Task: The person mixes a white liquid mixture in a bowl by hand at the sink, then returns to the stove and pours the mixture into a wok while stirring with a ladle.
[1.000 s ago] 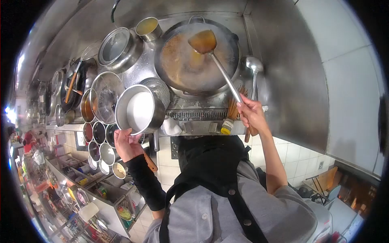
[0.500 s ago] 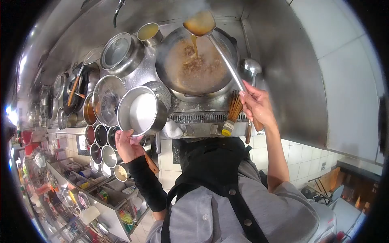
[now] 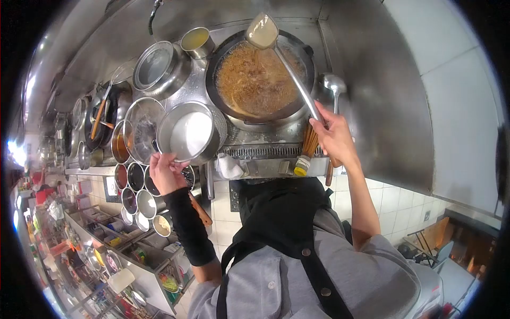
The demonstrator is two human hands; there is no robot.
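My right hand [image 3: 336, 137] is closed round the handle of a long metal wok spatula [image 3: 289, 69]. Its pale, wet-looking blade is raised over the far rim of the wok [image 3: 213, 87]. Brown bubbling liquid [image 3: 260, 82] fills the wok; I cannot make out what is in it. At the left, the fingers of my left hand [image 3: 169, 174] pinch the near rim of a round metal pot [image 3: 206, 154]. The pot is tilted toward me, its inside bright white; whether it holds anything I cannot tell. Beneath the pot, a perforated strainer [image 3: 220, 126] is partly hidden.
A bamboo brush [image 3: 307, 149] and a second ladle [image 3: 334, 84] lie right of the wok. A small pot of yellow liquid [image 3: 196, 41] and a larger lidded pot [image 3: 154, 66] stand at its left. Several seasoning containers [image 3: 146, 203] and a white cloth [image 3: 229, 166] are nearer me.
Liquid was streaming off the spatula into the wok; now no stream shows and the blade looks pale. The steam has thinned. The pot in my left hand has shifted slightly up.
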